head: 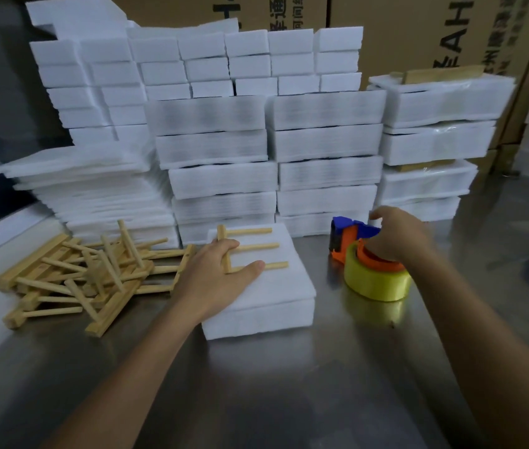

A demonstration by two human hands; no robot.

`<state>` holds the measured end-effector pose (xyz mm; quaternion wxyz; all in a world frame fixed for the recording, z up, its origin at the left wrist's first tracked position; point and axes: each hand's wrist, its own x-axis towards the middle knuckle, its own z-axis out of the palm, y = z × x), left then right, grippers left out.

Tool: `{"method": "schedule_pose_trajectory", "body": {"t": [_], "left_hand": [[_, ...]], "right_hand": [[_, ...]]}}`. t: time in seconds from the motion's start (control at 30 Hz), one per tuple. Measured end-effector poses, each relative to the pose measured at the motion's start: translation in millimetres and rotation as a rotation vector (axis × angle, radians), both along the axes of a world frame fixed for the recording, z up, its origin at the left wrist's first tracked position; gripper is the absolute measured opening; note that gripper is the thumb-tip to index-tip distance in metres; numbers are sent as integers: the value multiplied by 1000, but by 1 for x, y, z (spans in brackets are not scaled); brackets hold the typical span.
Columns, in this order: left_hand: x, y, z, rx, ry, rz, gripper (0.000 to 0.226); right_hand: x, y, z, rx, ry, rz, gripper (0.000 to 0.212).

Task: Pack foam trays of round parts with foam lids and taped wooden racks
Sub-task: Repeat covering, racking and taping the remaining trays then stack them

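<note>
Left hand (221, 277) presses wooden rack (246, 249) flat on foam lid (276, 286). Right hand (397, 234) grips tape dispenser (363, 251) just beside the lid.

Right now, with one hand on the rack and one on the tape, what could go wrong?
The wooden rack lies loose on the foam lid, pinned only by the left hand; it may slide before tape holds it. The right hand grips the tape dispenser near its blade end, so a cut seems possible.

Matt white foam tray (263, 306), bare wood rack (250, 247), glossy yellow tape (376, 281), shiny metal table (289, 384)
</note>
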<state>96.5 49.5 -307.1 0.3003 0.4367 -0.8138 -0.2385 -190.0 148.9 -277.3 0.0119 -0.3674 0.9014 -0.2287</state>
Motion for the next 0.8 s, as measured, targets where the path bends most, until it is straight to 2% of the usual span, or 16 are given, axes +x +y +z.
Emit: {"method": "schedule_pose_trajectory", "body": {"t": [0.1, 0.23, 0.4, 0.5, 0.63, 0.67, 0.73, 0.77, 0.8], "left_hand": [[0, 1, 2, 0, -15, 5, 66], [-1, 3, 3, -8, -16, 8, 65], [0, 3, 5, -2, -22, 8, 65], [1, 3, 5, 3, -36, -1, 67], [1, 4, 10, -53, -173, 76, 80], [1, 7, 14, -124, -147, 123, 80], [0, 14, 28, -189, 113, 161, 70], [-1, 18, 38, -83, 313, 131, 66], [-2, 21, 47, 134, 504, 63, 65]], "right_hand": [[-6, -3, -14, 5, -52, -27, 47], [-13, 0, -11, 1, -18, -54, 30], [-10, -4, -11, -42, -3, -16, 38], [-3, -6, 1, -215, 59, 63, 35], [24, -4, 31, -508, 162, 218, 27], [34, -3, 37, -570, 190, 256, 27], [52, -1, 47, -675, 267, 329, 33], [60, 0, 51, -721, 302, 372, 37], [68, 0, 54, -756, 328, 414, 39]]}}
